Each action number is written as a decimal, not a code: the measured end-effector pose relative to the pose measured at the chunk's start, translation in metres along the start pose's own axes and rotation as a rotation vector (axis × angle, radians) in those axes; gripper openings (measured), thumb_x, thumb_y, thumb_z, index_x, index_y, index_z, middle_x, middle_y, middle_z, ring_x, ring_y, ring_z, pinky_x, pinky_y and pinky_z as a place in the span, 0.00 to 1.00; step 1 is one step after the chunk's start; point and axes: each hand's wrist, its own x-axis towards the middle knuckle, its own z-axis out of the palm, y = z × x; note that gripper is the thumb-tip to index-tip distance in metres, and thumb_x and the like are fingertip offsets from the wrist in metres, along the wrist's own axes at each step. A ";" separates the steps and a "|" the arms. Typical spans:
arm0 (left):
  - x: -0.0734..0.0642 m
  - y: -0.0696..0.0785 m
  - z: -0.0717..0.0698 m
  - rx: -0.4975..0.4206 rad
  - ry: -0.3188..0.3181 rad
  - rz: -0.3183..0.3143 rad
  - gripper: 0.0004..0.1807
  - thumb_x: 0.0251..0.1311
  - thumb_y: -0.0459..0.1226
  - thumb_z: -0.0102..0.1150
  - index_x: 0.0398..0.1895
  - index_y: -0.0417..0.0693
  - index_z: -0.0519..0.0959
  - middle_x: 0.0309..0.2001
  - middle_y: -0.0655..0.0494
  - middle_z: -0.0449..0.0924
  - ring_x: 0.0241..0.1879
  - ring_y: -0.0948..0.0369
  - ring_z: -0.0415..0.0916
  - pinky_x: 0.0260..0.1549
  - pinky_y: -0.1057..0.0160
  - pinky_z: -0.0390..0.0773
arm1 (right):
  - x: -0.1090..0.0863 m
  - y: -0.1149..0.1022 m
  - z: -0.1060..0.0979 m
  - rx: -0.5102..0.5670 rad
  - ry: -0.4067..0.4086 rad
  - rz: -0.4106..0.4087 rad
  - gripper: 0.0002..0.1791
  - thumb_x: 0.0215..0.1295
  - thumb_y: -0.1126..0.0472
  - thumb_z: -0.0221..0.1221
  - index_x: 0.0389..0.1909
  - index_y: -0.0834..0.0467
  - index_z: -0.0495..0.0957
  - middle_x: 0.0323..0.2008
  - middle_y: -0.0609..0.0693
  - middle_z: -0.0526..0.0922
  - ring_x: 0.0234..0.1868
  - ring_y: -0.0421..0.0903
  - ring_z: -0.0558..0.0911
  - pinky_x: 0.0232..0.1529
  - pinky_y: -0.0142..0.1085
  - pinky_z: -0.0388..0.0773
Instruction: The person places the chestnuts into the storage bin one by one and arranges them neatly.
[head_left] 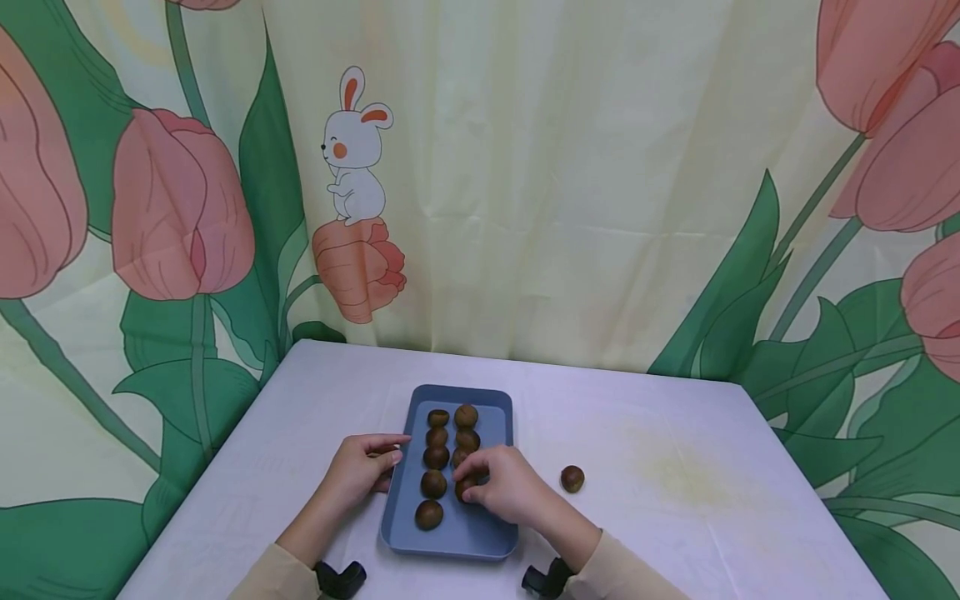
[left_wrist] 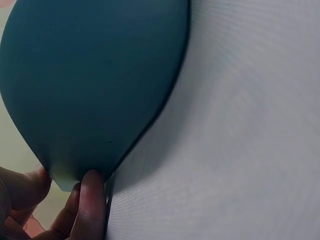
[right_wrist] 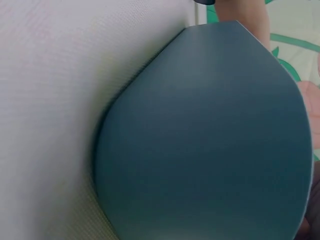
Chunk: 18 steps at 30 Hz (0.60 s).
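Observation:
A blue-grey tray (head_left: 447, 543) on the table holds chestnuts in two columns. The left column, with its front chestnut (head_left: 429, 515), is fully in sight; my right hand partly covers the right column. Thumb and fingers of my right hand (head_left: 508, 483) pinch a chestnut (head_left: 463, 490) low in the right column, just above or on the tray floor. At the tray's left side my left hand (head_left: 357, 468) grips the rim, its thumb against the outer wall (left_wrist: 100, 90). A lone chestnut (head_left: 572, 478) lies on the table, right of the tray. The tray wall (right_wrist: 205, 130) hides most of the right hand's work in the right wrist view.
A white cloth covers the table (head_left: 660, 442), which has a yellowish stain at the right. Behind it hangs a curtain (head_left: 540, 183) printed with tulips and a rabbit. Black wrist mounts (head_left: 341, 579) sit at both sleeves.

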 end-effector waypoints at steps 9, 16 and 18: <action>-0.001 0.001 0.001 0.010 0.004 0.002 0.15 0.71 0.28 0.65 0.56 0.45 0.90 0.48 0.44 0.89 0.32 0.61 0.86 0.26 0.60 0.89 | 0.002 -0.002 0.003 -0.058 -0.008 0.000 0.12 0.60 0.67 0.75 0.40 0.47 0.93 0.40 0.38 0.91 0.46 0.37 0.83 0.51 0.41 0.85; -0.001 0.000 0.001 0.006 0.002 0.005 0.15 0.71 0.28 0.65 0.57 0.45 0.90 0.48 0.44 0.88 0.33 0.60 0.86 0.26 0.59 0.89 | 0.002 -0.002 0.006 -0.088 -0.004 -0.006 0.13 0.61 0.68 0.75 0.40 0.46 0.93 0.41 0.38 0.92 0.49 0.39 0.85 0.54 0.43 0.87; -0.001 0.000 0.001 0.007 -0.002 0.007 0.15 0.72 0.29 0.65 0.57 0.45 0.90 0.49 0.43 0.88 0.33 0.60 0.86 0.27 0.59 0.89 | 0.002 -0.002 0.007 -0.099 0.000 -0.010 0.14 0.61 0.69 0.74 0.40 0.44 0.92 0.42 0.37 0.92 0.52 0.41 0.86 0.58 0.47 0.86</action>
